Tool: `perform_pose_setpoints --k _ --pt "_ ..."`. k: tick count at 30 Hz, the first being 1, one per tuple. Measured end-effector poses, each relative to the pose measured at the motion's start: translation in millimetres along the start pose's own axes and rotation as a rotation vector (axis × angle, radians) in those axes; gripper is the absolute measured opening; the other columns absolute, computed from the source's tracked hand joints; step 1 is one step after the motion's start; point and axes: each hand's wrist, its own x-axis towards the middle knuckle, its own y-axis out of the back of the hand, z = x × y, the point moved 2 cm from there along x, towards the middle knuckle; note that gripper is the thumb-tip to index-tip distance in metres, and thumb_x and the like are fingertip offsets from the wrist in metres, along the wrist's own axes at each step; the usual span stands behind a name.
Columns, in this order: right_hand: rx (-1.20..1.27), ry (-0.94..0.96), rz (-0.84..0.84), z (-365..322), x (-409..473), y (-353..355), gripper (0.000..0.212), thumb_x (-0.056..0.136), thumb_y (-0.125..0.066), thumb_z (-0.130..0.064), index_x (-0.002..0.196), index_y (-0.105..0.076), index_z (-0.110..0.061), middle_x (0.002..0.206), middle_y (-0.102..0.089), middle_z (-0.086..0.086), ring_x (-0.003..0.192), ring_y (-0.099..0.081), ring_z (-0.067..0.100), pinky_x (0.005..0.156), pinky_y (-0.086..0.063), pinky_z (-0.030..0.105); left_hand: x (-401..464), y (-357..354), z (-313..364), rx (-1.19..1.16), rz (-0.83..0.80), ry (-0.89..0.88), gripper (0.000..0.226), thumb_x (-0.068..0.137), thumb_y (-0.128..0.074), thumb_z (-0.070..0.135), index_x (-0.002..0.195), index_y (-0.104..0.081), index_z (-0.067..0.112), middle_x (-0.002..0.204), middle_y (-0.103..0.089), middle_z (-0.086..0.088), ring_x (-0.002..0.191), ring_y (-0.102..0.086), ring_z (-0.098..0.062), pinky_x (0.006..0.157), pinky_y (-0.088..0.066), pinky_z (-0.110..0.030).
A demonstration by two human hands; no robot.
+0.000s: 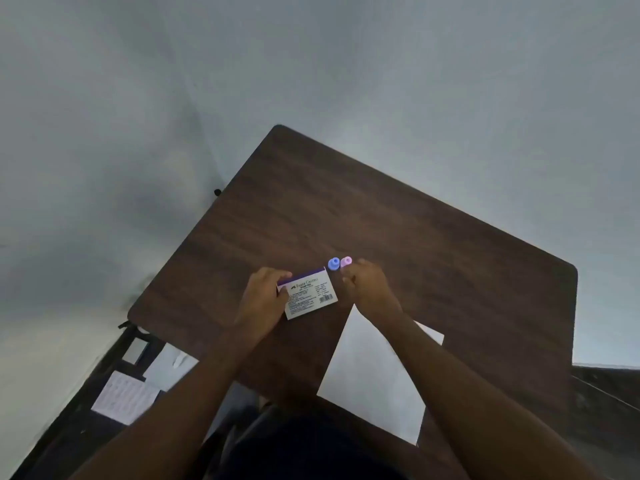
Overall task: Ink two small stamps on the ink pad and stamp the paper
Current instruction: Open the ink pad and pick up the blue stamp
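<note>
Head view: looks down on a dark wood-grain surface (398, 220) with both forearms reaching forward over it.
Left grip: the left hand (265, 299) has its fingers curled round the left end of the ink pad (311, 294), fingertips over the far edge and thumb at the near side; it has hold of the box.
Ink pad: a small white box with a purple band along its far edge and printed text on the face turned up; it sits on the surface, slightly tilted, lid closed.
Right grip: the right hand (365, 284) rests just right of the ink pad, fingers loosely bent, nothing plainly held; whether a fingertip touches the pink stamp I cannot tell.
Blue stamp (334, 263): small and round, standing just beyond the gap between the two grips, off the far right corner of the ink pad.
Pink stamp (346, 261): touching or just beside the blue stamp, right at the right grip's fingertips.
Paper (367, 379): a white sheet lying flat, nearer the person than both grips, partly under the right forearm.
Off the surface, left of the left forearm: loose printed sheets (126, 400) on a lower dark ledge.
</note>
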Motion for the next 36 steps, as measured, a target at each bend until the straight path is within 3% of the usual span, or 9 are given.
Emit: perform_pose_setpoints --k 2,5,8,10,13,18,28,33,36 --pt "-0.015 -0.054 -0.041 1 1 -10 0.025 0.095 -0.052 -0.02 0.109 -0.064 -0.004 0.112 -0.067 0.012 0.098 -0.062 0.024 0.086 -0.046 0.025 -9 -2 -5 -0.035 0.035 0.069 0.036 0.088 -0.062 0.012 0.124 -0.059 0.019 0.12 -0.053 0.001 0.107 -0.054 -0.014 0.089 -0.051 -0.025" --pt "0.032 -0.12 -0.053 6 -3 -29 0.014 0.09 -0.059 -0.016 0.095 -0.067 -0.005 0.1 -0.07 0.01 0.079 -0.06 0.015 0.071 -0.046 0.019 -29 -9 -7 -0.185 0.104 0.291 0.04 0.092 -0.06 0.013 0.131 -0.052 0.018 0.116 -0.05 0.004 0.096 -0.059 -0.01 0.065 -0.048 -0.004" --pt "0.129 -0.203 -0.009 12 -9 -37 0.013 0.088 -0.06 -0.014 0.083 -0.066 -0.003 0.092 -0.07 0.011 0.066 -0.053 0.01 0.055 -0.038 0.012 -36 -15 -5 -0.312 0.132 0.458 0.039 0.092 -0.056 0.011 0.131 -0.055 0.011 0.114 -0.057 -0.002 0.098 -0.06 -0.013 0.079 -0.049 -0.018" --pt "0.162 -0.231 -0.018 15 -10 -44 0.012 0.087 -0.06 -0.011 0.089 -0.068 -0.002 0.099 -0.071 0.013 0.075 -0.06 0.015 0.056 -0.036 0.01 -42 -20 -3 -0.341 0.073 0.535 0.038 0.093 -0.053 0.013 0.131 -0.056 0.009 0.12 -0.061 -0.008 0.107 -0.059 -0.017 0.091 -0.049 -0.028" --pt "0.193 -0.237 -0.068 14 -12 -49 0.018 0.09 -0.058 -0.01 0.104 -0.069 -0.005 0.11 -0.069 0.011 0.087 -0.062 0.018 0.061 -0.036 0.008 -51 -26 1 -0.318 0.012 0.517 0.035 0.096 -0.05 0.014 0.13 -0.059 0.009 0.124 -0.064 -0.008 0.105 -0.061 -0.016 0.09 -0.051 -0.027" --pt "0.214 -0.223 -0.045 16 -10 -52 0.016 0.09 -0.057 -0.009 0.098 -0.07 -0.005 0.107 -0.07 0.012 0.084 -0.061 0.016 0.061 -0.037 0.008 -56 -30 7 -0.303 -0.003 0.488 0.037 0.096 -0.051 0.014 0.133 -0.058 0.014 0.124 -0.063 -0.005 0.099 -0.06 -0.008 0.081 -0.047 -0.014" --pt "0.288 -0.259 0.098 16 -6 -45 0.014 0.09 -0.056 -0.009 0.089 -0.069 -0.012 0.099 -0.07 0.007 0.08 -0.056 0.009 0.07 -0.045 0.018 -56 -19 10 -0.296 0.019 0.46 0.038 0.094 -0.053 0.013 0.13 -0.06 0.022 0.124 -0.061 0.0 0.117 -0.053 -0.017 0.102 -0.048 -0.037" --pt "0.276 -0.122 0.17 1 8 -32 0.02 0.094 -0.049 -0.009 0.091 -0.068 -0.005 0.092 -0.067 0.01 0.083 -0.06 0.017 0.074 -0.05 0.027 -45 0 7 -0.203 0.092 0.407 0.035 0.093 -0.05 0.011 0.12 -0.068 0.025 0.12 -0.063 0.004 0.109 -0.045 -0.011 0.094 -0.041 -0.029" --pt "0.088 0.042 0.145 -6 23 -26 0.02 0.078 -0.051 -0.001 0.08 -0.069 -0.009 0.078 -0.067 0.006 0.076 -0.059 0.022 0.072 -0.049 0.033 -37 11 4 -0.163 0.115 0.371 0.03 0.094 -0.05 0.012 0.113 -0.068 0.026 0.116 -0.061 0.007 0.105 -0.037 -0.007 0.089 -0.031 -0.026"
